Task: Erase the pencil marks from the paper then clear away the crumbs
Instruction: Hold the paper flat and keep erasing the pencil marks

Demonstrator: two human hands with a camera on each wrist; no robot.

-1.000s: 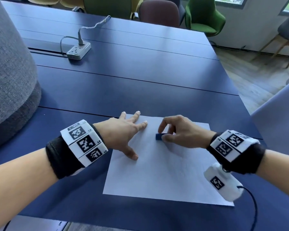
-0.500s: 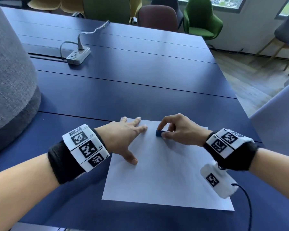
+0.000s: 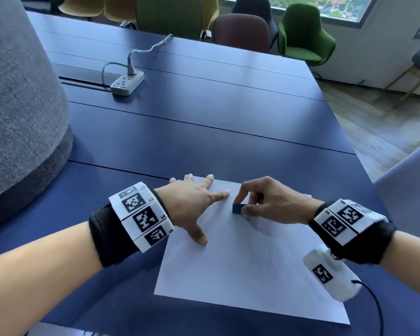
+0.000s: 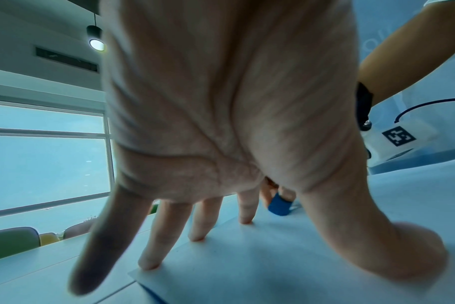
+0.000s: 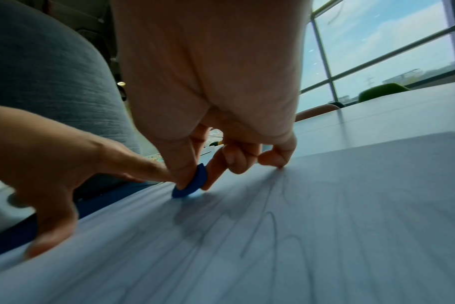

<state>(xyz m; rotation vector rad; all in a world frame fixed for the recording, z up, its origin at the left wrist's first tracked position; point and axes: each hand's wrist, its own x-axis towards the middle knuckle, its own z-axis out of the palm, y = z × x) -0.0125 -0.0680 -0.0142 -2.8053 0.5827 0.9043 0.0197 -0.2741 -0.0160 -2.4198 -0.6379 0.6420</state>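
A white sheet of paper [image 3: 247, 267] lies on the dark blue table [image 3: 204, 132] in front of me. Faint looping pencil marks [image 5: 270, 224] run across it in the right wrist view. My left hand [image 3: 194, 204] lies flat with fingers spread on the sheet's far left corner, pressing it down. My right hand [image 3: 264, 202] pinches a small blue eraser [image 3: 237, 208] between thumb and fingers, its lower end touching the paper near the far edge. The eraser [image 4: 279, 205] also shows beyond my left fingers, and in the right wrist view the eraser [image 5: 192, 183] touches the sheet.
A white power strip [image 3: 127, 83] with its cable sits far back on the table. A large grey upholstered shape [image 3: 17, 105] stands at the left. Chairs [image 3: 301, 32] line the far side. The table's right edge drops to a wooden floor [image 3: 378, 122].
The right hand with the eraser has stayed near the sheet's far edge, shifting only slightly. The left hand keeps pressing the same corner. The head view tilted a little.
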